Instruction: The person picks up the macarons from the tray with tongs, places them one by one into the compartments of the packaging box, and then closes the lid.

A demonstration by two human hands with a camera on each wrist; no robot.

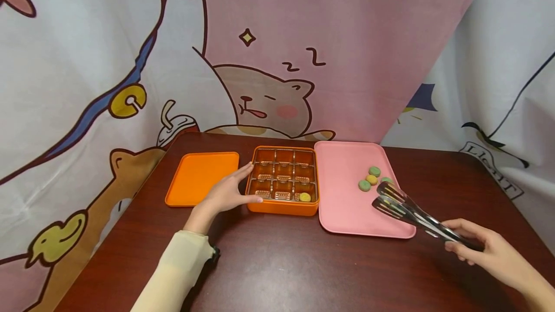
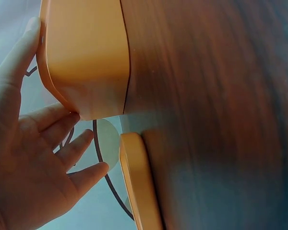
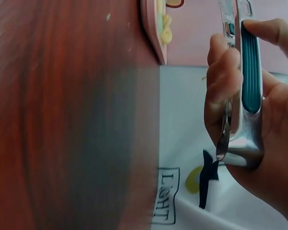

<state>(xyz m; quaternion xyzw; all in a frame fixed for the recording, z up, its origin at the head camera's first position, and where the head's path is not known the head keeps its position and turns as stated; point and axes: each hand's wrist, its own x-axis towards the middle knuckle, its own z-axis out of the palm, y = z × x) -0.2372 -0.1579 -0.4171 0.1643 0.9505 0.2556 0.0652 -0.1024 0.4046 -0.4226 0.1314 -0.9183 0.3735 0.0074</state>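
My left hand touches the left side of an orange box, thumb along the front rim and fingers extended. The left wrist view shows that hand with its fingertips against the box wall. A clear divider splits the box into several compartments; a yellow macaron-like piece lies in the front right one. My right hand grips metal tongs by the handles. Their slotted ends are apart above a pink tray, partly covering a green macaron-like piece.
Two more green pieces and a yellow one lie on the tray. An orange lid lies flat left of the box. Behind the brown table hangs a printed curtain.
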